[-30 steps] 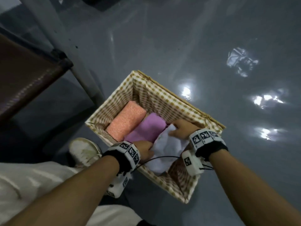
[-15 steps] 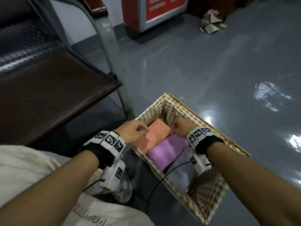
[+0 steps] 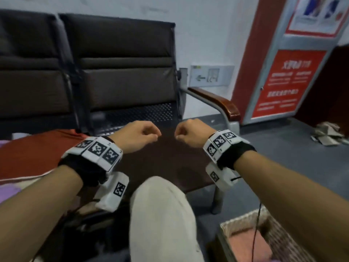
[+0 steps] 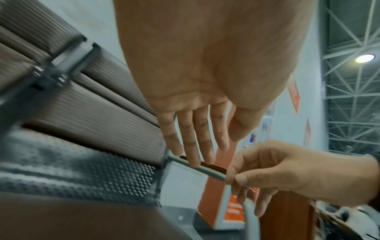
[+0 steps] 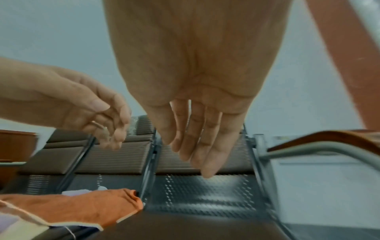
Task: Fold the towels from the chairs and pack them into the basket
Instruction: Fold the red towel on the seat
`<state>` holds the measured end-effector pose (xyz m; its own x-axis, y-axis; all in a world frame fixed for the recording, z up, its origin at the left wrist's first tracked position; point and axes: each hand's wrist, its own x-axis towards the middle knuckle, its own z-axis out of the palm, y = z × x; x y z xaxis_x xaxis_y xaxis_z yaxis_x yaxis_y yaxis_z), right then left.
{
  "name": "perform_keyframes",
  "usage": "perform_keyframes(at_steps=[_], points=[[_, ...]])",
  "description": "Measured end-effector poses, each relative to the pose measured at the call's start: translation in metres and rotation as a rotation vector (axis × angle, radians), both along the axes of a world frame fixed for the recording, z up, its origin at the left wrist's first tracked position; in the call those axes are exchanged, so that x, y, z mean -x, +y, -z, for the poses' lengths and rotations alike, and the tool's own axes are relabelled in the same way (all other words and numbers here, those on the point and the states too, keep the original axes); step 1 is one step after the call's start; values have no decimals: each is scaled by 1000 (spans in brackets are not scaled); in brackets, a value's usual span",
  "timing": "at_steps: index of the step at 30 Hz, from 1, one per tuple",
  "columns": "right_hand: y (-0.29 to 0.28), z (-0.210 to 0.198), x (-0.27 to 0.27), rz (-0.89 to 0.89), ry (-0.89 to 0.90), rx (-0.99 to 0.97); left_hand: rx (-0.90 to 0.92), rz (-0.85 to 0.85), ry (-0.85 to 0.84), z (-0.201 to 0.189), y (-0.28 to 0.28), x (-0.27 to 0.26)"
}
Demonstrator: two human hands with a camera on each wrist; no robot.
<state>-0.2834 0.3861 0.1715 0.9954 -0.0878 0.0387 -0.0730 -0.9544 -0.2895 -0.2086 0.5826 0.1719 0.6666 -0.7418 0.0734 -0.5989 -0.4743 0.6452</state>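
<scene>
1. Both hands are raised above the dark seat [image 3: 166, 157] of the right chair. The left hand [image 3: 135, 136] and the right hand [image 3: 190, 132] sit close together, apart, with nothing held. Fingers are loosely extended and relaxed in both wrist views; in the head view they look loosely curled.
2. An orange towel [image 3: 35, 150] is lying unfolded on the seat to the left, with a purple towel [image 3: 8, 191] at the near left edge, partly cut off. A white piece is glimpsed behind the orange one in the right wrist view; what it is cannot be told.
3. The basket [image 3: 243, 221] is on the floor at near right, beside the knee [image 3: 160, 205], with a pink folded towel [image 3: 245, 242] seen inside. Most of it is cropped, so the room left cannot be judged.
4. Risk: towels are stacked or overlapping at left, so two could be dragged up together if the top one is grabbed carelessly.
5. Risk: a trailing towel end could be caught on the armrest [image 3: 217, 101] or the seat edge during the carry to the basket.
6. Risk: the wrist cable [image 3: 256, 224] is hanging over the basket; it could be snagged or packed under a towel.
7. Risk: a loose fold could be undone when pressed into a tight basket.
</scene>
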Motion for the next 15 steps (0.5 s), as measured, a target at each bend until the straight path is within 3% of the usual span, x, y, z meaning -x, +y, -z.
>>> perform_keyframes(at_steps=[6,15], points=[[110,-21,-111,-226,40,38,-91,-262,9,14,141,-67],[268,61,-214,-520,186,40,-299,-699,11,95,298,-123]])
